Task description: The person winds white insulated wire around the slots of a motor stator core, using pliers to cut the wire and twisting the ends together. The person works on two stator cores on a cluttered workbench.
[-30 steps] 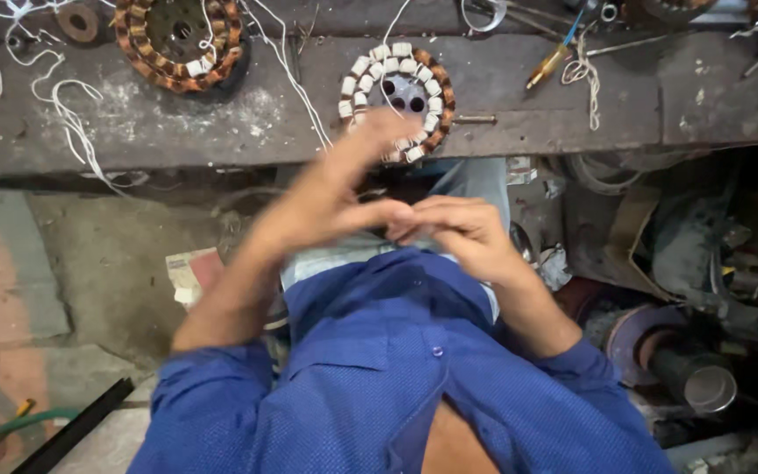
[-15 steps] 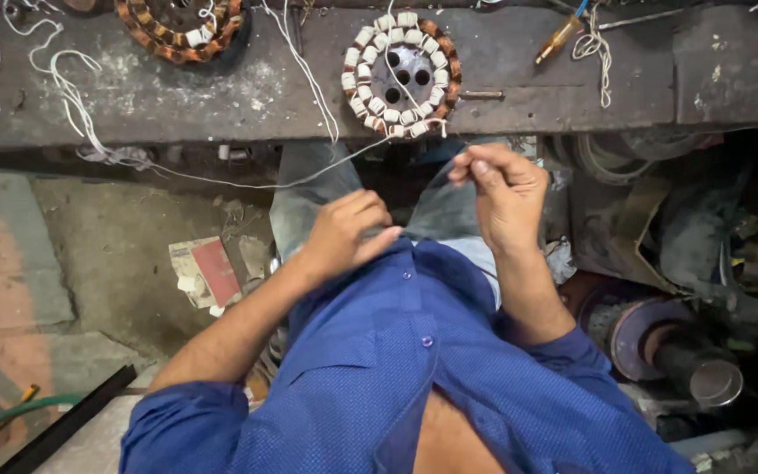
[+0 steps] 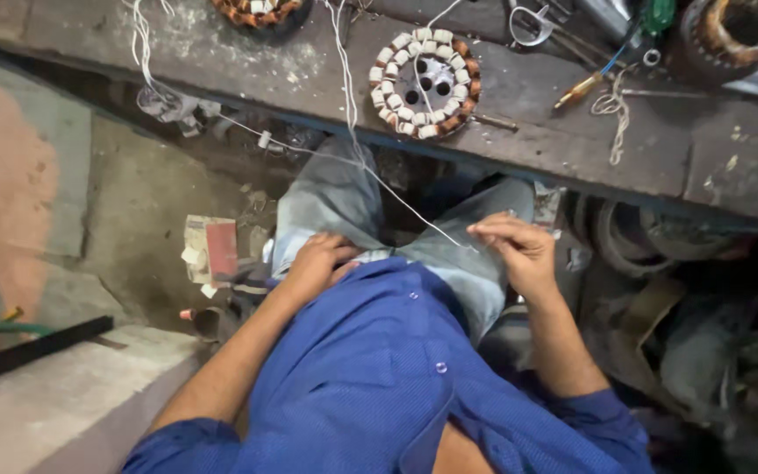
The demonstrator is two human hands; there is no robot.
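Right hand (image 3: 519,250) pinching white string (image 3: 396,197), left hand (image 3: 318,263) on lap

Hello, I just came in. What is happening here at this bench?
A person in a blue shirt sits at a worn workbench. The right hand pinches a thin white string that runs up toward a round motor coil with white wrapped windings, lying on the bench. The left hand rests on the lap and holds nothing that can be seen. A screwdriver and more coils lie on the bench nearby.
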